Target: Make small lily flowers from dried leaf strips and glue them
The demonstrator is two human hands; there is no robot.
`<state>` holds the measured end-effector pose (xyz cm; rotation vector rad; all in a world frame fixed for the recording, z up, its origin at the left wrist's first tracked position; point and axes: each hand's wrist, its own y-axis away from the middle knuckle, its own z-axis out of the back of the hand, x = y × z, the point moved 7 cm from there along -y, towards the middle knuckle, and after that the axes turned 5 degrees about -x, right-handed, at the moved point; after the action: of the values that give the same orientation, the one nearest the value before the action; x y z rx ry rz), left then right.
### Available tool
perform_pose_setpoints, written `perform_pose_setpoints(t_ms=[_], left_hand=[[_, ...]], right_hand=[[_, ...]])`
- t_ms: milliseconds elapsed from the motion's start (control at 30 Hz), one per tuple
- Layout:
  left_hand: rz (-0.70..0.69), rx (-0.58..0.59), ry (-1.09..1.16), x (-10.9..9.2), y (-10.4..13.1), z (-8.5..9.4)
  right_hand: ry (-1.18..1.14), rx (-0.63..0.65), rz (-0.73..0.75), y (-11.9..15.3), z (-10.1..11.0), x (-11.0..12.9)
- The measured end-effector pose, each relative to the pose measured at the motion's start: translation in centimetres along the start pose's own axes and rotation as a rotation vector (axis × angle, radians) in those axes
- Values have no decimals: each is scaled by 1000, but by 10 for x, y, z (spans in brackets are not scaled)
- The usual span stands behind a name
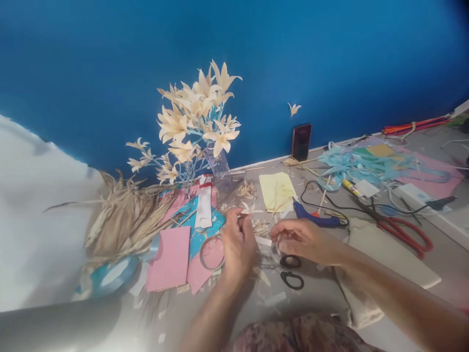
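Note:
My left hand (239, 242) is closed, its thumb and curled fingers meeting at the base of a small cream paper-like flower (251, 209). My right hand (306, 240) is beside it, fingers bent together; what they hold, if anything, is too small to tell. A short white strip (264, 241) lies between the hands. Below my right fingers, black-handled scissors (292, 280) rest on the table. A roll of tape (212, 253) is just left of my left hand. Loose cream petals (261, 227) are scattered behind the hands.
Cream flowers (198, 105) stand in a clear bottle (219, 168) against the blue wall. Dried husks (117, 210), pink paper (170, 256) and blue ribbon (115, 276) lie left. A blue glue gun (315, 216), red-handled scissors (406, 232), corded cables and a phone (301, 142) are right.

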<state>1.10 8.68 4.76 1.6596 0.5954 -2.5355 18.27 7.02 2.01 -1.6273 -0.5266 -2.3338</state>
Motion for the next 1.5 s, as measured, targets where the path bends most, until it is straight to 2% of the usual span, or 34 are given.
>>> perform_pose_setpoints(t_ms=[67,133,300,467,600,800,867,1000,1100,1233,1367,1500], left_hand=[[33,15,37,4,0,-6],[125,63,141,10,-1,-12],[424,158,493,30,-5,-22],[535,142,687,43,-6,-25],[530,170,683,40,-1,-28],[433,105,473,30,6,-23],[454,117,467,32,9,-26],[612,202,708,38,13,-38],[664,248,860,37,13,-43],[618,266,860,36,13,-42],[577,285,836,39,14,-41],[556,249,778,41,15,-36]], right_hand=[[-114,-64,32,-12,-3,13],[-161,-80,3,-23,-11,15],[-227,-103,-48,-35,-20,5],[-298,-139,-89,-35,-16,-9],[-330,-193,-108,-36,-14,-15],[-288,-229,-90,-36,-15,-15],[-261,-232,-78,-35,-15,-13],[-264,-237,-60,-34,-13,-12],[-316,-247,-43,-34,-10,-15],[-508,-272,-24,-36,-7,-24],[-836,-213,12,-38,-10,-24],[-967,-158,23,-39,-10,-22]])
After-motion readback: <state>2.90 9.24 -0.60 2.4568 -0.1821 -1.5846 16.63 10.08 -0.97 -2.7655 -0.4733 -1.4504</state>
